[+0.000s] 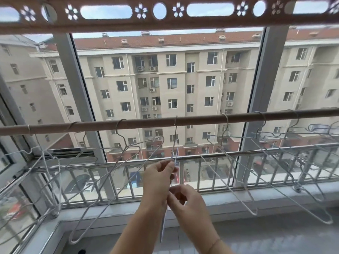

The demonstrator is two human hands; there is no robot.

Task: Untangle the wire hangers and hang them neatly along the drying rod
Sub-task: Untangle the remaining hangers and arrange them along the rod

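A brown drying rod point(146, 123) crosses the view at mid height. Several white wire hangers hang from it by their hooks. One hanger point(175, 143) hangs edge-on at the rod's middle, and both hands hold it. My left hand point(158, 178) pinches its upper part between thumb and fingers. My right hand point(185, 197) grips the wire just below. To the left, other hangers point(117, 171) overlap and cross each other. On the right, more hangers point(256, 162) are spaced along the rod and swing outward.
A decorative brown panel point(165, 22) with cut-outs runs overhead. Behind the rod are large windows, grey window frames point(264, 85) and a metal railing point(211, 173). A grey sill point(275, 197) runs below.
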